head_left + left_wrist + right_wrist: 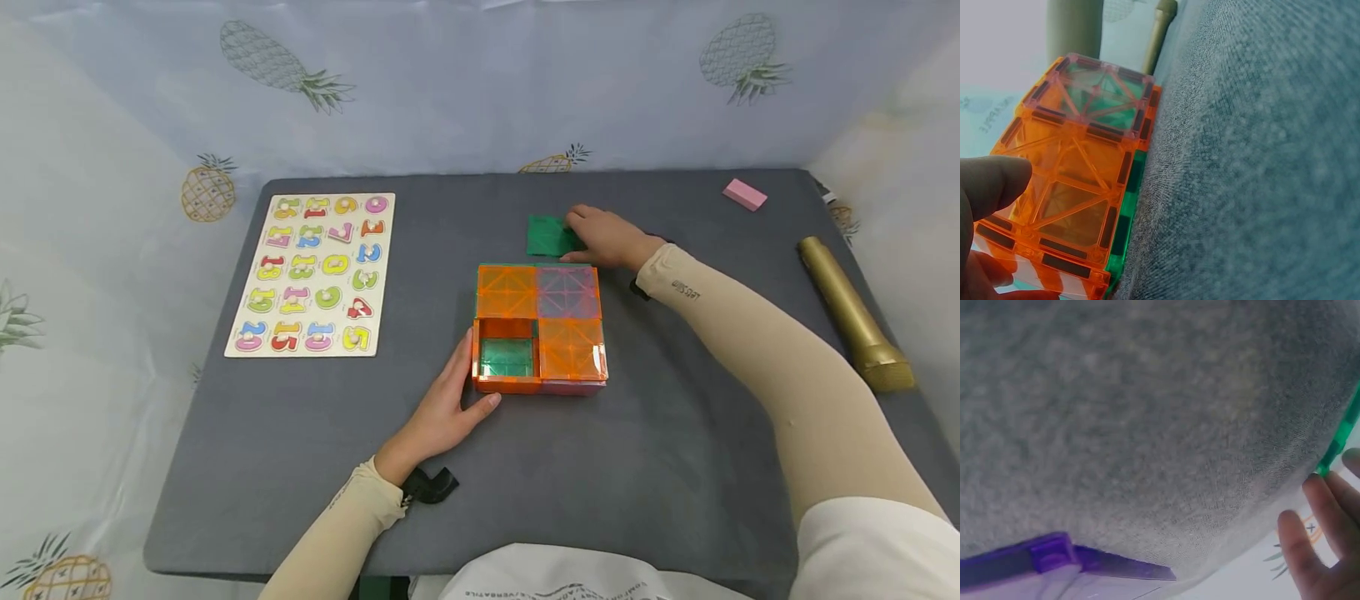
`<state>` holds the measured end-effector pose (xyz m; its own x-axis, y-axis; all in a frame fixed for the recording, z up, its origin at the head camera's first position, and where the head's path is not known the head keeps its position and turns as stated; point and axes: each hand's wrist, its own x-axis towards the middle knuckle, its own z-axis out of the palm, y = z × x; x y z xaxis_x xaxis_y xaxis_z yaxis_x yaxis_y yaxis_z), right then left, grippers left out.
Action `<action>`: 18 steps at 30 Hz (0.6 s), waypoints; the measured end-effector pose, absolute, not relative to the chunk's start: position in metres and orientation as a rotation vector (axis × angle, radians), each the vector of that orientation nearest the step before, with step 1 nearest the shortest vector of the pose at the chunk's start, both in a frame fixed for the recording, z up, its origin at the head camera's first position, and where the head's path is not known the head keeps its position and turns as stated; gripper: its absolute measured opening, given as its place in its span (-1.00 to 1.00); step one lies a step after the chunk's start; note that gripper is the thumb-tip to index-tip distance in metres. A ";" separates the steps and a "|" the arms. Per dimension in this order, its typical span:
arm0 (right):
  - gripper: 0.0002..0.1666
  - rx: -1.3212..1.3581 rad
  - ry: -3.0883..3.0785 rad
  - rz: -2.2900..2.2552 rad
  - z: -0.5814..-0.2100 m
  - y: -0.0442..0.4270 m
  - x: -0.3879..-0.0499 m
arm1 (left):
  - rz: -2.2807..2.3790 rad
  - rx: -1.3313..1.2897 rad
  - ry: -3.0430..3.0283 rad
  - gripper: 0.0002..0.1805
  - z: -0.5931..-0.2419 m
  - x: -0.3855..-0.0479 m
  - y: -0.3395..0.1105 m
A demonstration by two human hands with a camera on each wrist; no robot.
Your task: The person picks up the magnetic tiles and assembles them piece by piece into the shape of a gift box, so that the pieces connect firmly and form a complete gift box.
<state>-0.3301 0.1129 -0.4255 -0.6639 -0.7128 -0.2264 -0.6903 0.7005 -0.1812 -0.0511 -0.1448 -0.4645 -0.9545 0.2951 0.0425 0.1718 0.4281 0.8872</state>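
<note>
A block built of clear coloured magnetic tiles (570, 350) stands on the grey table, orange and purple on top. Its near-left top square is uncovered, and green shows inside. My left hand (442, 417) rests at the block's near-left corner, fingers straight along the left side and thumb at the front. In the left wrist view the thumb (997, 181) lies before the orange front wall (1072, 187). Behind the block, a flat green tile (547, 237) lies on the table. My right hand (606, 237) touches its right part with spread fingers, partly covering it; its fingertips meet the green edge (1338, 440) in the right wrist view.
A number puzzle board (352, 325) lies on the left of the table. At the back right is a small pink block (745, 194). A gold microphone (847, 308) lies along the right edge. Pineapple-print sheeting (465, 92) hangs behind the table.
</note>
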 end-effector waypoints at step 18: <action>0.09 -1.082 2.731 -0.535 -0.326 0.089 -0.243 | 1.516 0.385 2.550 0.03 -0.465 -0.050 -0.148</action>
